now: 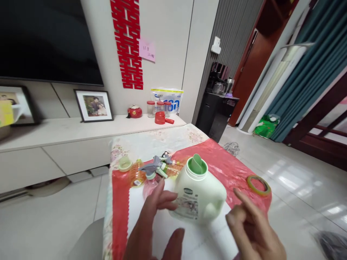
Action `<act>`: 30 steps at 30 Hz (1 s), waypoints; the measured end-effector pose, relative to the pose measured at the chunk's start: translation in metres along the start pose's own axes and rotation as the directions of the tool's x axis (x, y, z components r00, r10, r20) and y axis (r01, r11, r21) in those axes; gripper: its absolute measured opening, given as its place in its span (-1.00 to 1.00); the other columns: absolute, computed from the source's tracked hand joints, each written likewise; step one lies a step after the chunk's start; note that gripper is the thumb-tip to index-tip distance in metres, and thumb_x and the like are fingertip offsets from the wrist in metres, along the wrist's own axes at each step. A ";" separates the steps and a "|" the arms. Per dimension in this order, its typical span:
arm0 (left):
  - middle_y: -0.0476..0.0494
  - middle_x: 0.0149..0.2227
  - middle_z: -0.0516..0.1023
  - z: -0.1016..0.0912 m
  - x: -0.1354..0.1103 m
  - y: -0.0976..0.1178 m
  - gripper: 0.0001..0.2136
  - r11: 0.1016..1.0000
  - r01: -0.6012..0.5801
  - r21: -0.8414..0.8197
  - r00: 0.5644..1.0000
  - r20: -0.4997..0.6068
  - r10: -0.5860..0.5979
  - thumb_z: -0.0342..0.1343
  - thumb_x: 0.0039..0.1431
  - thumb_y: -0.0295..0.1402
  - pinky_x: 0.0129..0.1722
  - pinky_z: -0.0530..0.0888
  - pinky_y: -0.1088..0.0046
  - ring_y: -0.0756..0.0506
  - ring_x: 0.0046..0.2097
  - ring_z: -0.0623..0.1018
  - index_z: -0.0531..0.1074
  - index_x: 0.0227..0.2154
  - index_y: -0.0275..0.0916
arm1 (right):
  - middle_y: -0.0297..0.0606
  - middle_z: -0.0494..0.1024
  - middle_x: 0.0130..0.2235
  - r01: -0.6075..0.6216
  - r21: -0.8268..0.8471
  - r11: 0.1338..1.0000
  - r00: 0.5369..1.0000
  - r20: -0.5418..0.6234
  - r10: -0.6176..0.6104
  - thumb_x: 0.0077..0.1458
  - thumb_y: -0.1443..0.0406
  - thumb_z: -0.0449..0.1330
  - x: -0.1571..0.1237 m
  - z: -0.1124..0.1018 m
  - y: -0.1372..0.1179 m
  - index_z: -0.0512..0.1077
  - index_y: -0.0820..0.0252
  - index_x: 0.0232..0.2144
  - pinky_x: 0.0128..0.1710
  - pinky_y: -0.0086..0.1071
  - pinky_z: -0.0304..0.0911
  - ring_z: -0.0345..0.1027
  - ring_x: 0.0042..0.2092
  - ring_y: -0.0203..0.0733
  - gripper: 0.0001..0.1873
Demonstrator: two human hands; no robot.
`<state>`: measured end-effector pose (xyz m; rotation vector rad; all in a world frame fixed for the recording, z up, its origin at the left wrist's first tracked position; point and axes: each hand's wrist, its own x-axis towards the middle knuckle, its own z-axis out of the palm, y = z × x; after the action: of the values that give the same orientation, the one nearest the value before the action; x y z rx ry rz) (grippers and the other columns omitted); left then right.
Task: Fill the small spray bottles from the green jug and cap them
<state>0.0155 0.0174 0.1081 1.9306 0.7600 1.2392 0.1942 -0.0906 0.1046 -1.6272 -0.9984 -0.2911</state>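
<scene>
A pale green detergent jug (200,198) stands upright on a white sheet (135,224), its mouth uncapped and a green pouring spout (196,164) showing inside. To its left is my left hand (155,224), open, thumb and fingers spread, close to the label side. My right hand (253,227) is on the other side, near the handle, its index finger stretched out and nothing visible in it. Behind my left fingers are a pink spray bottle (149,186), an amber bottle (137,175) and grey spray triggers (154,166). A pale green cap (125,164) sits at the far left.
A roll of tape (258,185) lies on the red plastic sheet (222,162) at the table's right. Behind the table, a white cabinet (65,131) carries jars (151,109), a red pot (135,111), a red cap-like piece (159,118) and a picture frame (94,105).
</scene>
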 end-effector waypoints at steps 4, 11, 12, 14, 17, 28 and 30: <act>-0.15 -0.20 0.48 0.013 0.011 0.019 -0.43 0.928 -0.236 0.287 0.965 -0.041 0.258 -0.03 0.35 -0.37 -0.01 0.41 0.17 -0.15 -0.14 0.50 -0.04 0.37 -0.16 | -0.39 0.37 -0.50 0.225 -0.035 0.974 0.970 0.100 -0.221 0.27 0.28 0.13 -0.012 0.016 -0.032 0.25 0.00 0.28 -0.59 -0.43 0.28 0.21 -0.60 -0.31 -0.46; 0.06 -0.46 0.41 0.021 0.002 0.001 -0.37 0.649 -0.284 0.706 0.911 -0.013 0.413 -0.01 0.31 -0.52 -0.22 0.19 0.29 -0.04 -0.42 0.39 -0.08 0.38 -0.29 | -0.42 0.40 -0.51 0.381 -0.040 0.924 0.920 0.121 -0.374 0.24 0.42 0.12 -0.019 0.037 -0.026 -0.08 0.11 0.42 -0.55 -0.45 0.34 0.25 -0.59 -0.33 -0.21; 0.06 -0.47 0.42 0.022 0.001 -0.003 -0.36 0.616 -0.299 0.729 0.900 0.000 0.436 -0.01 0.29 -0.53 -0.25 0.17 0.29 -0.04 -0.44 0.39 -0.10 0.38 -0.29 | -0.41 0.41 -0.50 0.391 -0.026 0.920 0.915 0.121 -0.385 0.24 0.43 0.11 -0.022 0.039 -0.026 -0.09 0.10 0.42 -0.54 -0.45 0.35 0.25 -0.58 -0.34 -0.21; 0.06 -0.48 0.42 0.024 -0.002 -0.008 -0.34 0.560 -0.326 0.762 0.884 0.035 0.467 -0.02 0.28 -0.54 -0.30 0.13 0.30 -0.04 -0.45 0.37 -0.13 0.38 -0.28 | -0.38 0.43 -0.48 0.411 0.007 0.912 0.904 0.124 -0.409 0.25 0.44 0.09 -0.026 0.042 -0.028 -0.08 0.10 0.42 -0.51 -0.42 0.37 0.27 -0.56 -0.32 -0.23; 0.08 -0.50 0.41 0.026 -0.002 -0.009 -0.33 0.533 -0.317 0.785 0.889 0.050 0.455 -0.04 0.27 -0.57 -0.32 0.12 0.31 -0.05 -0.46 0.37 -0.16 0.38 -0.27 | -0.37 0.42 -0.48 0.414 0.032 0.910 0.901 0.132 -0.414 0.26 0.45 0.07 -0.027 0.044 -0.031 -0.07 0.12 0.42 -0.52 -0.41 0.35 0.25 -0.56 -0.31 -0.25; -0.18 -0.23 0.62 0.022 -0.008 -0.009 -0.31 0.723 -0.157 0.673 0.972 -0.025 0.234 -0.04 0.31 -0.52 -0.17 0.22 0.19 -0.17 -0.26 0.55 -0.26 0.39 -0.32 | -0.26 0.43 -0.34 0.299 -0.097 0.949 0.949 0.138 -0.284 0.29 0.34 0.09 -0.022 0.019 0.016 0.29 0.06 0.22 -0.34 -0.33 0.36 0.33 -0.37 -0.21 -0.53; -0.29 -0.10 0.61 0.022 -0.005 -0.011 -0.30 0.763 -0.121 0.635 0.982 -0.036 0.186 -0.03 0.31 -0.49 -0.10 0.24 0.12 -0.22 -0.16 0.57 -0.26 0.40 -0.30 | -0.18 0.46 -0.18 0.182 -0.135 0.974 0.983 0.065 -0.174 0.25 0.23 0.17 -0.011 0.011 0.037 0.41 0.04 0.09 -0.18 -0.24 0.36 0.37 -0.19 -0.12 -0.64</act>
<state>0.0329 0.0141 0.0903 2.5289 1.2090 1.2842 0.2117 -0.0853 0.0688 -1.6814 -1.1899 -0.4502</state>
